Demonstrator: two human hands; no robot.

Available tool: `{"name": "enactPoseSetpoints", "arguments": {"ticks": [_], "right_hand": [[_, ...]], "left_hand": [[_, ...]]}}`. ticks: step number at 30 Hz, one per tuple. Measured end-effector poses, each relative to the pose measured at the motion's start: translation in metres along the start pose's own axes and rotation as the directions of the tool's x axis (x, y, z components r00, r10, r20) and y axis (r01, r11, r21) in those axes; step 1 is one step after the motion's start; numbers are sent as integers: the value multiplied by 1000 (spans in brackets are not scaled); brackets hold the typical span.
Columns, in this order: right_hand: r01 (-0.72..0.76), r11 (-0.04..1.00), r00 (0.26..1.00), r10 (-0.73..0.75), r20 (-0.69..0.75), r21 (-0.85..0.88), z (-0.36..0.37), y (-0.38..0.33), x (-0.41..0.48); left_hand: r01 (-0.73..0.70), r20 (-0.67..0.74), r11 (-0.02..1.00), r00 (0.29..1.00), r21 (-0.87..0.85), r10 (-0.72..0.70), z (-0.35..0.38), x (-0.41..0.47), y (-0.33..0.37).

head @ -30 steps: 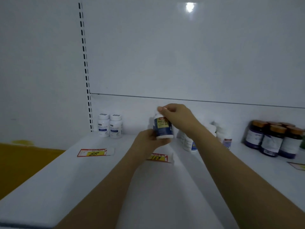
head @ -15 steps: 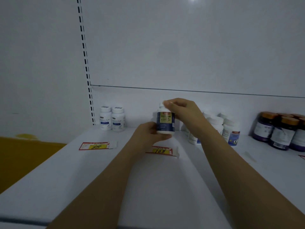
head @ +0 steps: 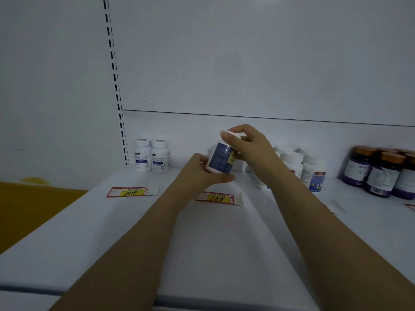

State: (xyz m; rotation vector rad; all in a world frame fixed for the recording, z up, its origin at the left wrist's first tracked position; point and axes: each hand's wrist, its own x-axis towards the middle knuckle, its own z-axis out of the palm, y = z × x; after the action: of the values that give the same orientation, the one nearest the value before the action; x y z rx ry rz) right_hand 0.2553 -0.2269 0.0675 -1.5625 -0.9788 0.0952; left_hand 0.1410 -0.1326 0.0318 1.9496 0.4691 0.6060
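A white pill bottle (head: 221, 158) with a dark blue and yellow label is held above the white shelf (head: 224, 243), tilted with its cap leaning to the right. My left hand (head: 199, 170) grips its lower part from the left, thumb under the base. My right hand (head: 249, 145) holds the white cap and upper body from the right, fingers curled over the top. The cap is mostly hidden under those fingers.
Two white bottles (head: 151, 155) stand at the back left by the slotted upright (head: 116, 86). More white bottles (head: 312, 173) and dark purple jars with orange lids (head: 381, 173) stand at the right. Price tags reading 88 (head: 130, 192) and 168 (head: 216, 197) lie flat on the shelf.
The bottle has turned in my hands: its label now faces left and it leans, where before it stood upright with the front label toward me. Both hands stay on it.
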Motion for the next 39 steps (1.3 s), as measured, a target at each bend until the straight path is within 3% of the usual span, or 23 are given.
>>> {"name": "enactPoseSetpoints", "arguments": {"ticks": [3,5,10,12,17,20,23,25,28,30,33,35,39], "right_hand": [[-11,992,998,3,64,128,-8,0,-3],[-40,981,991,15,131,190,-8,0,-3],[-12,997,992,3,123,71,3,-3,-6],[-11,993,995,0,99,117,2,-3,-6],[-37,963,990,-1,138,269,-11,0,-4],[-73,958,978,14,209,276,-8,-1,-5],[8,996,986,-24,165,94,-1,-2,-8],[5,991,991,-23,133,130,-2,0,-6],[-55,960,986,9,168,274,-10,0,-3],[-108,933,974,31,223,344,-10,0,-2],[-120,947,964,39,265,297,-3,-1,-2],[-100,970,966,41,256,220,-2,-1,-3],[-88,982,983,58,177,170,-6,1,-3]], "left_hand": [[75,176,979,983,-188,-41,-2,-1,-1],[45,200,982,980,-182,-8,-2,-2,-1],[-39,-101,988,993,150,55,2,-4,2],[-29,-115,982,992,189,52,2,-4,2],[78,173,970,984,-229,-38,-4,-7,6],[0,103,996,995,-88,9,-3,-7,7],[-54,-56,995,997,81,59,0,-6,5],[-41,-50,998,998,55,44,-1,-5,5],[51,99,985,994,-163,-35,-3,-6,9],[10,123,993,992,-114,4,-3,-7,10],[-117,-47,990,992,76,121,-1,-5,9],[-135,-118,986,982,102,146,-1,-4,7],[-96,-23,992,995,81,98,-1,-4,7]]}}
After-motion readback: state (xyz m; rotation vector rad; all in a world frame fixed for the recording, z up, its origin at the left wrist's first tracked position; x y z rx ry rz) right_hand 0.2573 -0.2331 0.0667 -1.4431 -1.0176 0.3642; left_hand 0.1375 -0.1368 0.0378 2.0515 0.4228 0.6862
